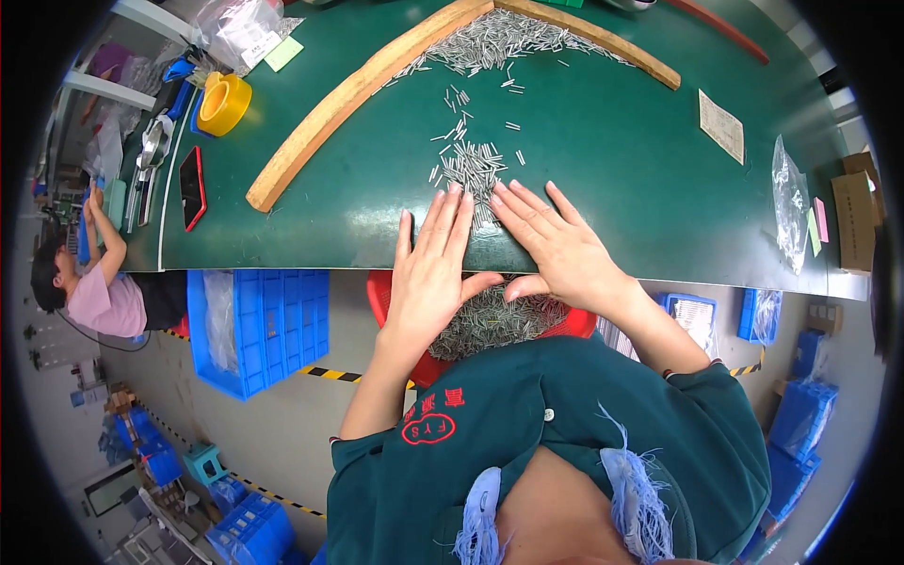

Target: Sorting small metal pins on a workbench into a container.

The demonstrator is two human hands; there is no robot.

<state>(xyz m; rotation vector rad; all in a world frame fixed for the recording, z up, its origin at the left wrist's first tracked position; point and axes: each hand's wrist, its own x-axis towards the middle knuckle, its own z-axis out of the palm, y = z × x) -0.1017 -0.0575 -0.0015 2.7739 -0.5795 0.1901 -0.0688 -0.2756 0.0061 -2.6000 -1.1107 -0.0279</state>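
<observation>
Just below the near edge of the surface, a red basin holds metal pins. Across that edge, the left hand and right hand lie palm-down, fingers spread, seemingly gripping nothing. Straight beyond both, about equally near, is a small pin pile, axes mixed; toward the far edge, a larger heap.

Tabletop open rightward, pins ahead, wooden strips beyond

A green table bears metal pins and wooden strips.
</observation>
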